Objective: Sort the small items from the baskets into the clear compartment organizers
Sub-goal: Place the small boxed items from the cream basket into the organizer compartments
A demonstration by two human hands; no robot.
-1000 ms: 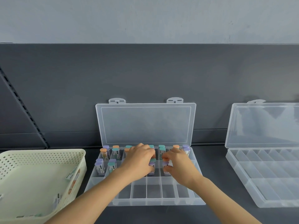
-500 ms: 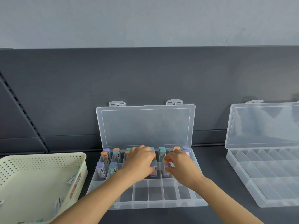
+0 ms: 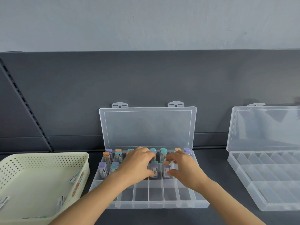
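Basket: cream basket just left of the centre organizer, a few loose tubes lying inside.
Left hand: over the organizer's middle row, fingers and thumb curled round a purple-capped tube.
Right hand: just right of it, loosely curled beside the neighbouring tube; a firm grip cannot be told.
Sorted tubes: upright in the organizer's middle and back rows.
Second organizer: well to the right, open.
Lid: raised behind the organizer, against the dark panel.
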